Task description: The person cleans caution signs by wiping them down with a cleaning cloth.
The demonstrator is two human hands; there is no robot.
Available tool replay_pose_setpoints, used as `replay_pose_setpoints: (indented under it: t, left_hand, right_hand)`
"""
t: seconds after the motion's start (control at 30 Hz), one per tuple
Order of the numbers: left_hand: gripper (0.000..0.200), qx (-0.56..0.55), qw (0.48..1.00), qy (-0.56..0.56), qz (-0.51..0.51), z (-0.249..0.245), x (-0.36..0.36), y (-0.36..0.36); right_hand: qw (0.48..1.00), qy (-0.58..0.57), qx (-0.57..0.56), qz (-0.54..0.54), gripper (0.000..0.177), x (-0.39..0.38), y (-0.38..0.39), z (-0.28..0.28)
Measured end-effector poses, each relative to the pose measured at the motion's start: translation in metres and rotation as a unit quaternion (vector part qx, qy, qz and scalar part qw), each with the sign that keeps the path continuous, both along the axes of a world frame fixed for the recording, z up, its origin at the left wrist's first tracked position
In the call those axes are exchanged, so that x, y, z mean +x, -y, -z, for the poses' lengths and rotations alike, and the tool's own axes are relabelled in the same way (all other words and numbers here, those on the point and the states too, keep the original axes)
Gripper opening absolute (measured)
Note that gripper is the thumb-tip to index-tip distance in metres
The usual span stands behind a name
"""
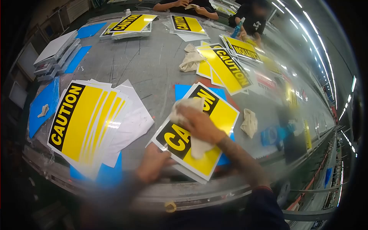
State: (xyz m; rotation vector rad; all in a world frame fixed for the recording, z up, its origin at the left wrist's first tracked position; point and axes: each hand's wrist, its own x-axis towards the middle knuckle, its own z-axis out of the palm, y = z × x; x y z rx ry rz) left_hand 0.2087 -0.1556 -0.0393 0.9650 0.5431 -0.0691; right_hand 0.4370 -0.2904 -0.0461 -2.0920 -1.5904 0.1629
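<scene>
A yellow and black CAUTION sign [220,122] lies tilted on the table in front of me, over a blue sheet [184,91]. My right hand [197,123] presses a cream cloth [199,147] onto the sign, covering part of its lettering. The fingers of that hand are bent over the cloth. At the sign's lower left corner, my left hand [154,163] holds the edge, thumb on top and the other fingers partly hidden. To the left lies a fanned stack of CAUTION signs [84,122] with white sheets beneath.
More signs [226,67] lie beyond, beside a crumpled cloth [190,61]. Another cloth [249,123] and a blurred blue object [270,136] are at right. Stacked panels [57,51] stand at far left. Two people [255,19] are across the grey table [149,76], one holding a spray bottle [239,27].
</scene>
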Motion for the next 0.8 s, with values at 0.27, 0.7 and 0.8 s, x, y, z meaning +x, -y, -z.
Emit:
replay_pose_setpoints:
  t: [0.27, 0.7, 0.8]
  left_hand:
    - [0.054, 0.016, 1.0, 0.004, -0.002, 0.002, 0.001, 0.001]
    - [0.051, -0.001, 1.0, 0.018, 0.0, 0.004, -0.002, -0.002]
    - [0.048, -0.009, 1.0, 0.006, -0.006, -0.003, 0.001, 0.001]
  right_hand:
    - [0.981, 0.119, 0.075, 0.136, 0.047, 0.106, 0.011, 0.03]
    - [0.998, 0.025, 0.045, 0.021, 0.054, 0.023, 0.002, 0.004]
    - [0.978, 0.163, 0.046, 0.124, 0.052, 0.114, 0.002, 0.029]
